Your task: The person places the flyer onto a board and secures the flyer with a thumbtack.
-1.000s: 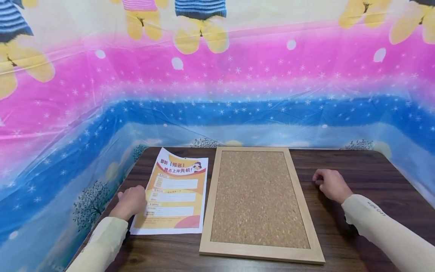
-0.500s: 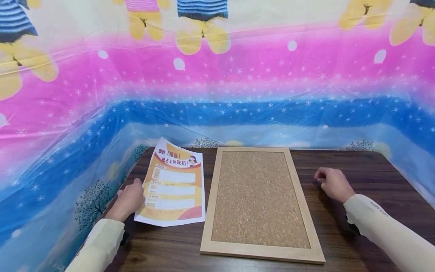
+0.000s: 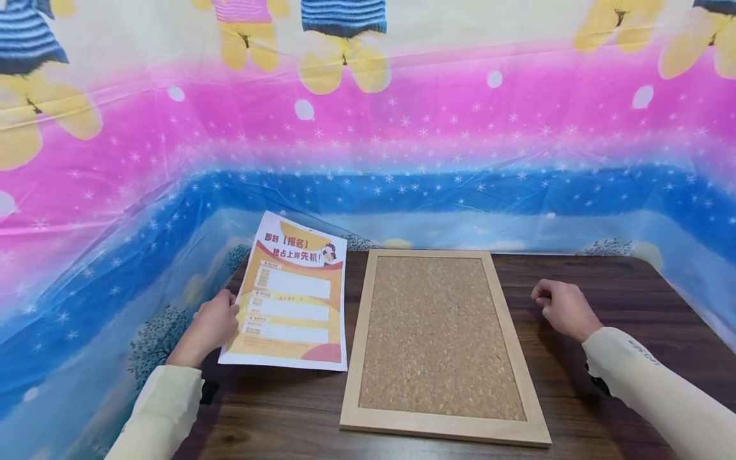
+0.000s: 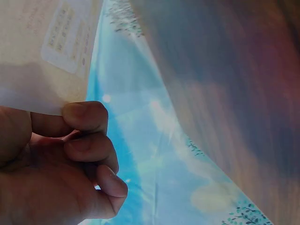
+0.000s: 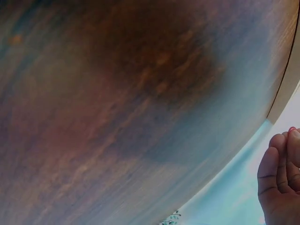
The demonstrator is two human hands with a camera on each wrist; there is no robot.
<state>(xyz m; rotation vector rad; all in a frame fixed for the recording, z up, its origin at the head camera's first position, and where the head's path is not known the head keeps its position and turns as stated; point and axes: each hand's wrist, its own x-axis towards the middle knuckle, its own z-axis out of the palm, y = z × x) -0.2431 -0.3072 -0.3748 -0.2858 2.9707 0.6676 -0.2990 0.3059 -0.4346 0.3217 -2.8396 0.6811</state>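
Observation:
My left hand (image 3: 213, 322) pinches the left edge of a printed paper poster (image 3: 292, 291), orange and white with Chinese text. The poster is raised off the table and tilted, its top edge higher than its bottom. In the left wrist view, the fingers (image 4: 89, 115) are curled at the sheet's edge. A cork board (image 3: 439, 338) in a pale wooden frame lies flat to the right of the poster. Beyond the board's right side, my right hand (image 3: 566, 310) hovers over the table. Its thumb and fingertips pinch a small red thing (image 5: 292, 129), mostly hidden.
The dark wooden table (image 3: 644, 306) has rounded far corners. Around its back and sides hangs a printed cloth (image 3: 437, 185) in pink, blue and cream. Bare tabletop lies between the board and my right hand.
My left hand has lifted the poster from the table, and its top edge has risen toward the back cloth. My right hand has stayed nearly still. The board has not moved.

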